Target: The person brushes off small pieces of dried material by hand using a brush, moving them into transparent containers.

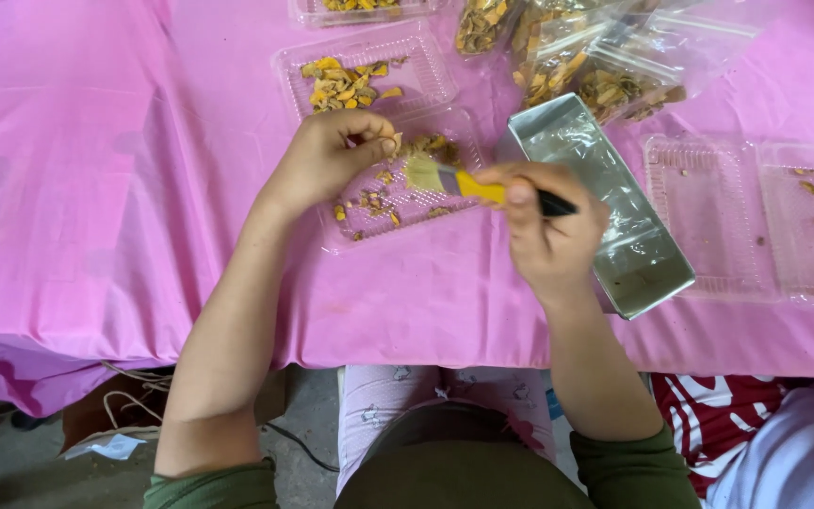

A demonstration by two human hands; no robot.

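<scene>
While brushing: one brush [454, 180], two hands [332, 155].

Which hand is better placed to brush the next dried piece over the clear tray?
Probably the right hand: it already grips the yellow-handled brush, bristles pointing toward the left hand, which pinches a small piece above the clear tray.

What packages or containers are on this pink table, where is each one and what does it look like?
Clear plastic trays: top centre, rectangular, holding yellow-orange dried pieces.
Tray under the hands: centre, clear, a few pieces.
Clear bags: top right, filled with brownish-yellow pieces.
Metal tin: right of centre, long, silver.
Open clear tray: far right, nearly bare.
</scene>
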